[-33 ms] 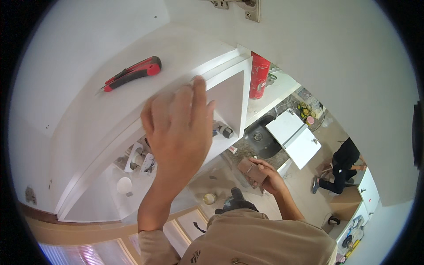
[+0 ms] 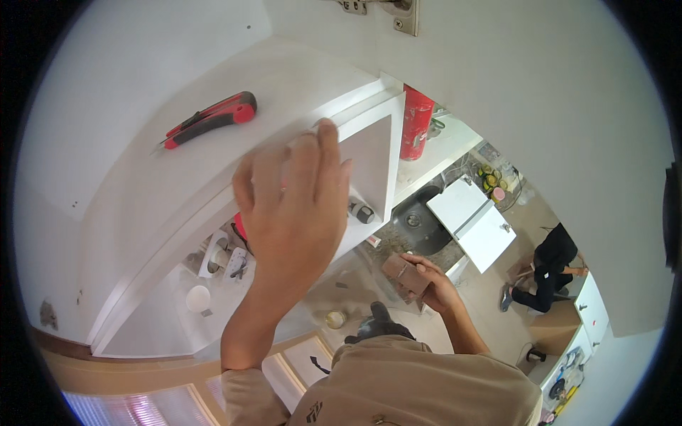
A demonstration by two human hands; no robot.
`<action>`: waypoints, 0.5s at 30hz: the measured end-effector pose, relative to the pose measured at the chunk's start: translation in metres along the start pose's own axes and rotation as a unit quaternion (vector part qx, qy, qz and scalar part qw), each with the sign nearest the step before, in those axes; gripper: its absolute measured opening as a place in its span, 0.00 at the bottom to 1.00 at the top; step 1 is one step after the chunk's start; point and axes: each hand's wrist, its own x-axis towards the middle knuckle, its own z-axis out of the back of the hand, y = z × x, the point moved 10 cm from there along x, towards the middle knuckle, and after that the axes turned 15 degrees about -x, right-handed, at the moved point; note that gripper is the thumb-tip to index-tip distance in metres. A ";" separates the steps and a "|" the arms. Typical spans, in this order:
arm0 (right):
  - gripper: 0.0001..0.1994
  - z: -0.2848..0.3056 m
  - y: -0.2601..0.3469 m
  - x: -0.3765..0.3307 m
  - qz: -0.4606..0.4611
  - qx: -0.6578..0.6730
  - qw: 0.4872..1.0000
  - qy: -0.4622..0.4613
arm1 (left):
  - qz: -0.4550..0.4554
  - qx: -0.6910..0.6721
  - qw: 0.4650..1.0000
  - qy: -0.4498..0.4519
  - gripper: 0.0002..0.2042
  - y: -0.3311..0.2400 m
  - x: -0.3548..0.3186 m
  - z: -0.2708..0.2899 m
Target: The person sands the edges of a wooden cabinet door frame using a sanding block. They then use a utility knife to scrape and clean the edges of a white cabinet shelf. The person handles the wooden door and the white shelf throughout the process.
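My left hand (image 2: 295,192) lies on the front edge of a white cabinet shelf (image 2: 277,82), its back toward me. The fingers stretch over the edge, slightly blurred, with the thumb apart; their undersides are hidden. Farther in on the shelf, up and to the left of that hand, rests a red and black utility knife (image 2: 213,121) with its blade tip out. Lower down, in front of my body, my right hand (image 2: 439,287) is closed around a brown rectangular pad (image 2: 405,275), thumb on top.
A white cabinet door fills the right, its metal hinge (image 2: 406,21) at the top. Below stand a red cylinder (image 2: 417,124), a dark sink (image 2: 419,220) and a loose white panel (image 2: 472,224). Another person (image 2: 550,270) in dark clothes crouches by a white cabinet (image 2: 593,305) at right.
My left hand has shifted slightly to the right along the shelf edge. A bit of red shows beside its wrist. My right hand stays on the brown pad.
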 end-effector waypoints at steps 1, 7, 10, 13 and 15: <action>0.32 0.004 0.004 0.002 0.001 0.002 1.000 0.005 | -0.008 -0.001 1.000 0.004 0.20 -0.005 0.006 -0.008; 0.40 0.024 0.025 0.009 0.025 -0.012 1.000 0.007 | -0.051 -0.049 0.997 0.022 0.22 -0.015 0.022 -0.037; 0.43 0.024 0.043 0.009 0.063 0.017 0.998 0.023 | -0.047 -0.077 0.996 0.008 0.23 -0.013 0.026 -0.041; 0.48 0.031 0.064 0.011 0.112 -0.004 0.993 0.035 | -0.026 -0.082 0.996 0.034 0.24 -0.010 0.027 -0.041; 0.50 0.030 0.079 0.013 0.109 0.016 0.993 0.031 | -0.026 -0.095 0.995 0.033 0.25 -0.010 0.026 -0.039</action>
